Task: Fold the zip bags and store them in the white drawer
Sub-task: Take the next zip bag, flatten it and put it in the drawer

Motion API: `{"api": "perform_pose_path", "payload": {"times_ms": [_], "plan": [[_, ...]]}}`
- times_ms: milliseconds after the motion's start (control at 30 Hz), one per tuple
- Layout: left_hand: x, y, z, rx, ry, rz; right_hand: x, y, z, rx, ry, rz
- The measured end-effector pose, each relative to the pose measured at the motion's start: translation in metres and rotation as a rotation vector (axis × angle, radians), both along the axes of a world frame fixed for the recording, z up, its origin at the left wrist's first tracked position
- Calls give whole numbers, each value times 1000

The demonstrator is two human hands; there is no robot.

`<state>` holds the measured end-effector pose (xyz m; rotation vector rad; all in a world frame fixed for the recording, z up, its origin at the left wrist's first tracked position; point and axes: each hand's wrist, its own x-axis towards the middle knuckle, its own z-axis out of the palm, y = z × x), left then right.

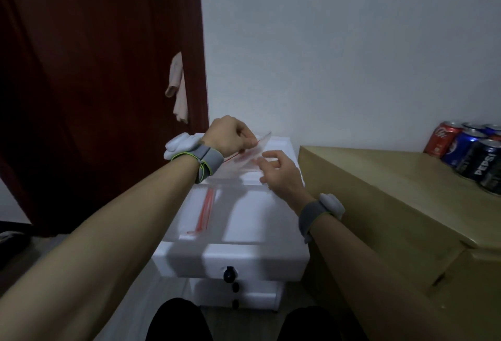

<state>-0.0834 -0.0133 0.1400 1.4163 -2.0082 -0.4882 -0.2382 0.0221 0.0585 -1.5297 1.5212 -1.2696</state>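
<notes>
A clear zip bag (252,156) with a red seal strip is held above the far part of a white drawer unit's top (282,145). My left hand (230,134) pinches its red seal edge; my right hand (279,170) grips its lower right part. The top white drawer (244,259), with a black knob, stands pulled out toward me. Inside it lies another clear zip bag (206,210) with its red strip running lengthwise. Two lower drawers with black knobs sit shut beneath.
A tan wooden cabinet (379,205) stands right against the drawer unit, with several soda cans (471,151) at its far right. A dark red door (95,83) with a pale cloth (179,88) hanging on it is on the left. My knees show at the bottom.
</notes>
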Motion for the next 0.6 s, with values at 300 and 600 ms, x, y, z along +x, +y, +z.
{"api": "perform_pose_path", "payload": {"times_ms": [300,600], "plan": [[7,27,38,246,372,-100,8,25,66,-41,-260,34],[13,56,-1,481,645,-87,3,52,53,153,-337,245]]}}
